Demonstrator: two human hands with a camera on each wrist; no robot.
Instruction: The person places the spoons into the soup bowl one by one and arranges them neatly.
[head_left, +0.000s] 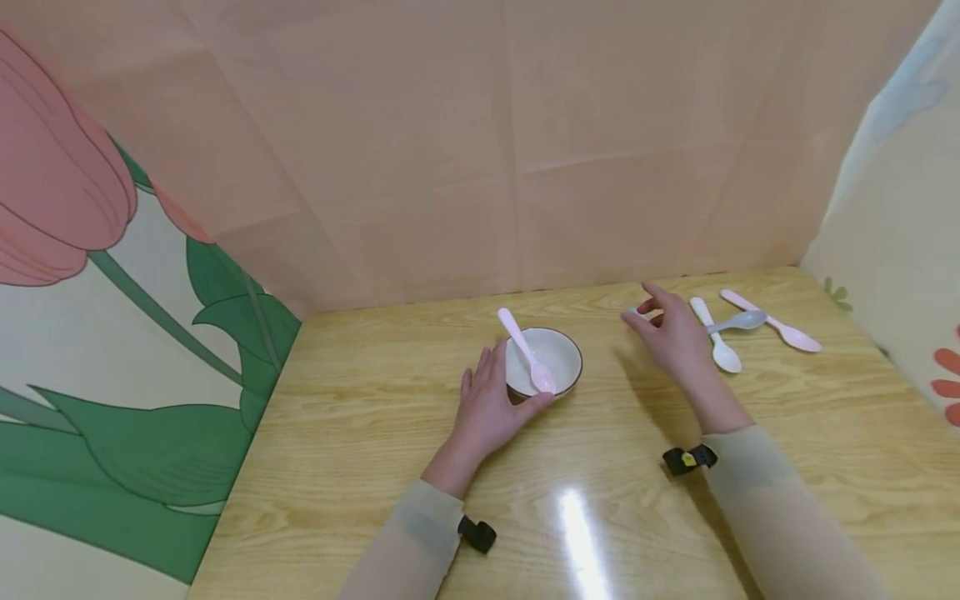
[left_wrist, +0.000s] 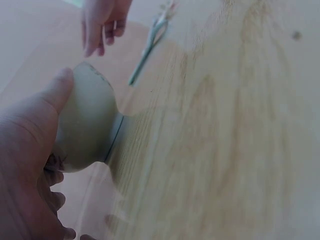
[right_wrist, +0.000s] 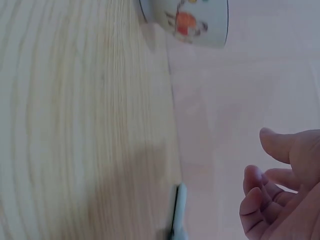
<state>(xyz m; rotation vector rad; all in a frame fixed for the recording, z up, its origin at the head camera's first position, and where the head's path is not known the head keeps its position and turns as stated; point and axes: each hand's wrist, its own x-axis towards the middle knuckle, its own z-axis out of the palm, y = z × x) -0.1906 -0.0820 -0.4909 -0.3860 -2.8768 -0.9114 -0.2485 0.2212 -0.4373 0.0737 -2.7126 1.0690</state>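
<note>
Nearest us, two pale beige sleeves: left sleeve (head_left: 401, 537) and right sleeve (head_left: 791, 517), each with a black wrist device, left device (head_left: 478, 534) and right device (head_left: 689, 459). Left hand (head_left: 489, 408): clamped on the bowl, thumb along its near side, fingers round its left side. One bowl (head_left: 564, 354), white inside, dark-rimmed, standing upright on the bench (head_left: 360, 433); we see a small coloured figure on its outer wall in the right wrist view. One pink spoon (head_left: 525, 346), inside the bowl, head down, handle leaning out over the far-left rim. Right hand (head_left: 675, 337): raised above the bench between the bowl and the loose spoons, thumb and forefinger apart, other fingers loosely bent; we see nothing gripped. To its right we list three spoons: white spoon (head_left: 725, 357); grey spoon (head_left: 742, 321), crossing the white one, its handle partly hidden by the hand; second pink spoon (head_left: 798, 338), its handle meeting the grey spoon's head. Behind, one peach cloth (head_left: 420, 150); at left, one tulip-printed panel (head_left: 67, 150).
</note>
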